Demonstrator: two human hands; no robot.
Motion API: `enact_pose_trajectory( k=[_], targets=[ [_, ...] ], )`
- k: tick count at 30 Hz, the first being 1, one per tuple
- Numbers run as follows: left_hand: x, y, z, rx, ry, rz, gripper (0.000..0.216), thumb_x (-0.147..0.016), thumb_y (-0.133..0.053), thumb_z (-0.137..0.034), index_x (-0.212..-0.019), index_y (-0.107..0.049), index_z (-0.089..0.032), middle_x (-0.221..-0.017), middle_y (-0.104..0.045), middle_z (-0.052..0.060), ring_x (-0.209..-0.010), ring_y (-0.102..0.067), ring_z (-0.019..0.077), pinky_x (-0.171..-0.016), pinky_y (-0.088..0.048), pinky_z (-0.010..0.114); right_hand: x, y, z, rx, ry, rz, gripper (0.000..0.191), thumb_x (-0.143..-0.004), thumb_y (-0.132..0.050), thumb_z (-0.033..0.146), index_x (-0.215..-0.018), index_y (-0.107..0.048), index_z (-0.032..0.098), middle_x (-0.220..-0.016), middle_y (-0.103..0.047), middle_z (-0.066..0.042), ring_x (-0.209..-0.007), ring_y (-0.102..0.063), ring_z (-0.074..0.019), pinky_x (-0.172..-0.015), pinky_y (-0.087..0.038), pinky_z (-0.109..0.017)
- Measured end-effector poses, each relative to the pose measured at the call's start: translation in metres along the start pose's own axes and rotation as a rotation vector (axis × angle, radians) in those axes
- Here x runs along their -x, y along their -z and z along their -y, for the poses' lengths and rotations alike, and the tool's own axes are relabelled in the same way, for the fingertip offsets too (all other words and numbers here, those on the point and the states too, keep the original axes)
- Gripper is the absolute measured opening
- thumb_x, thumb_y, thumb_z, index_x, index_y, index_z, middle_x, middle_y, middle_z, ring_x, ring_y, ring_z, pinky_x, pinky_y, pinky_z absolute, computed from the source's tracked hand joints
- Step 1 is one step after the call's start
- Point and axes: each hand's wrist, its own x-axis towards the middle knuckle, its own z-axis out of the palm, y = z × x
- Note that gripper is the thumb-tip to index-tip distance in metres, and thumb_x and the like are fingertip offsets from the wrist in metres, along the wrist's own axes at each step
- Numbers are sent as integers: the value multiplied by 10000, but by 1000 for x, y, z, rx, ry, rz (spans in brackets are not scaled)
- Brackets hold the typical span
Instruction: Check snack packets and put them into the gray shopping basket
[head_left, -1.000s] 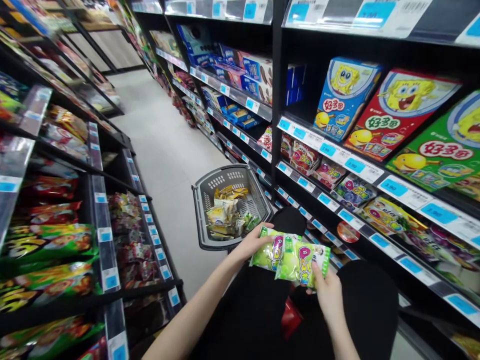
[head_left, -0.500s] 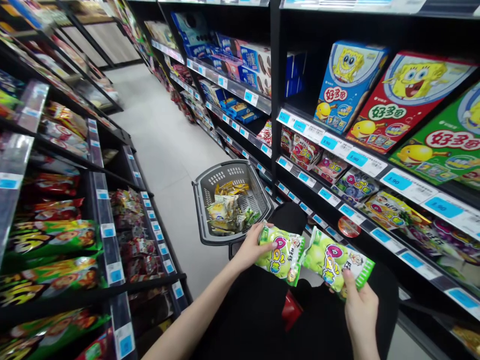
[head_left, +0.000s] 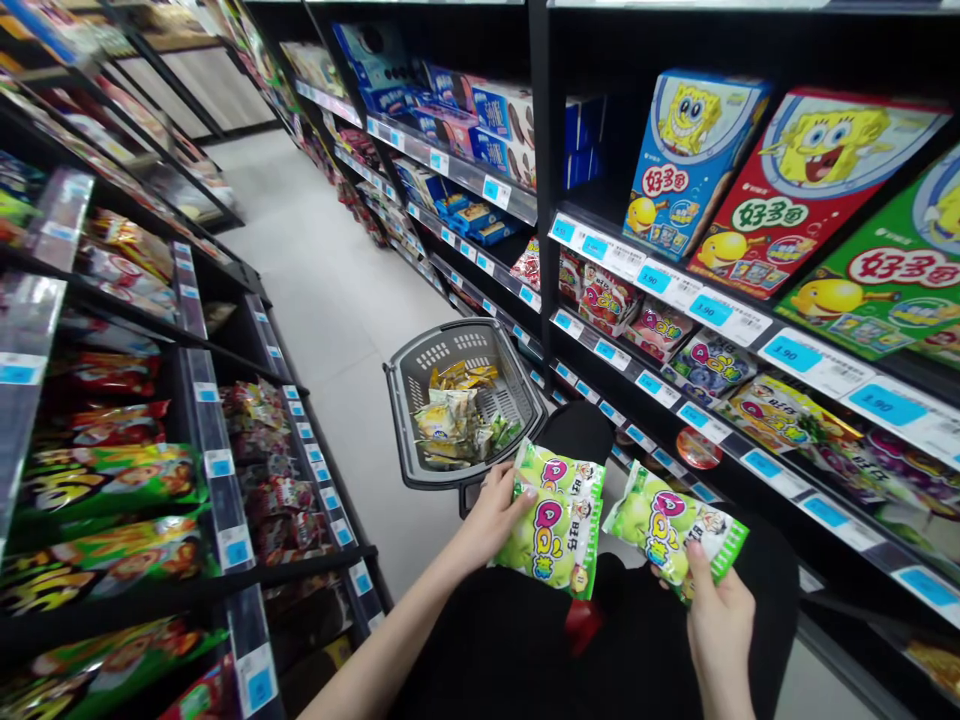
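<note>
My left hand [head_left: 489, 518] is closed on two overlapping green packets of gummy candy [head_left: 544, 545], its thumb lying across the front one. The rear packet shows above the front one. In my right hand [head_left: 721, 612], a similar green gummy candy packet [head_left: 664, 520] is pinched at its lower right end, thumb on top. The packets in the two hands are apart, both over my black-clothed lap. Just beyond my left hand stands a grey shopping basket [head_left: 411, 440] on the floor, with several yellow, pale and green snack packets inside.
On the right, a shelf [head_left: 600, 255] bears cartoon snack boxes [head_left: 810, 190] above colourful gummy candy packets [head_left: 712, 365]. Bagged snacks [head_left: 105, 480] fill the sloped rack at left. Between them the grey aisle floor [head_left: 322, 270] runs away. Something red [head_left: 583, 625] is at my lap.
The front packet in my left hand has slid down and left, so the second packet behind it now shows. My right hand has barely moved.
</note>
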Motion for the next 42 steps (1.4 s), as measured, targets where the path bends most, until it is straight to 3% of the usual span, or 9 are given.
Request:
enact_pose_trajectory(
  k=[6, 10, 15, 25, 30, 33, 36, 39, 42],
  targets=[
    [21, 9, -5, -66, 52, 66, 228, -851, -515, -402, -959, -589, -215, -1341, -428, 103, -1276, -381, 313, -1073, -319, 462, 1, 0, -5, 47, 108, 20, 595, -645, -726, 570, -946, -712, 57, -712, -736, -115, -589, -676, -252, -496, -529, -319],
    [22, 15, 0, -46, 16, 38, 372, -809, -574, -337, -1159, -496, -235, -1315, -464, 95, -1257, -411, 295, -1069, -315, 450, 2, 1, -6, 67, 125, 30, 606, -634, -724, 591, -933, -723, 64, -725, -740, -124, -625, -686, -273, -524, -536, -333],
    [7, 13, 9, -12, 20, -18, 555, -693, -695, -294, -1211, -515, -209, -1218, -496, 104, -1170, -474, 301, -1030, -359, 437, 3, -1, -1, 58, 139, 24, 609, -627, -725, 599, -920, -725, 65, -720, -739, -131, -647, -690, -282, -524, -534, -324],
    [-35, 4, -11, -93, -269, 60, 481, -688, -706, -193, -1157, -649, -282, -1235, -474, 72, -1208, -462, 285, -1073, -346, 434, 4, 4, 0, 60, 188, -30, 584, -640, -727, 584, -918, -716, 70, -757, -744, -135, -695, -696, -296, -581, -558, -358],
    [-49, 2, -19, -98, -303, 101, 485, -716, -693, -202, -1191, -642, -291, -1285, -469, 83, -1229, -450, 306, -1066, -353, 448, 5, 4, 25, -189, 212, -110, 626, -633, -765, 517, -1061, -660, 73, -863, -736, -154, -803, -691, -313, -686, -563, -424],
    [-48, -2, -20, -83, -312, 120, 484, -744, -672, -220, -1216, -622, -314, -1306, -460, 77, -1250, -431, 300, -1066, -355, 441, 0, -20, 53, -389, 209, 37, 644, -687, -719, 518, -1181, -600, 123, -980, -720, -154, -877, -686, -299, -771, -545, -462],
    [-47, -5, -18, -81, -334, 139, 487, -743, -667, -211, -1217, -617, -308, -1305, -459, 80, -1255, -425, 297, -1073, -342, 439, -13, -65, 71, -464, 169, 257, 599, -714, -668, 539, -1195, -586, 191, -1036, -709, -118, -939, -670, -270, -828, -523, -460],
    [-47, -8, -17, -59, -329, 138, 484, -727, -670, -192, -1200, -616, -282, -1297, -448, 83, -1254, -423, 290, -1081, -332, 427, -28, -107, 67, -446, 132, 308, 504, -680, -701, 503, -1051, -650, 166, -913, -726, -94, -859, -679, -252, -779, -539, -435],
    [-43, -14, -15, -12, -294, 118, 510, -731, -655, -178, -1227, -567, -254, -1330, -391, 92, -1291, -384, 274, -1105, -300, 405, -40, -130, 53, -427, 126, 286, 462, -654, -715, 498, -951, -666, 148, -841, -725, -73, -808, -677, -229, -758, -542, -396]
  ],
)
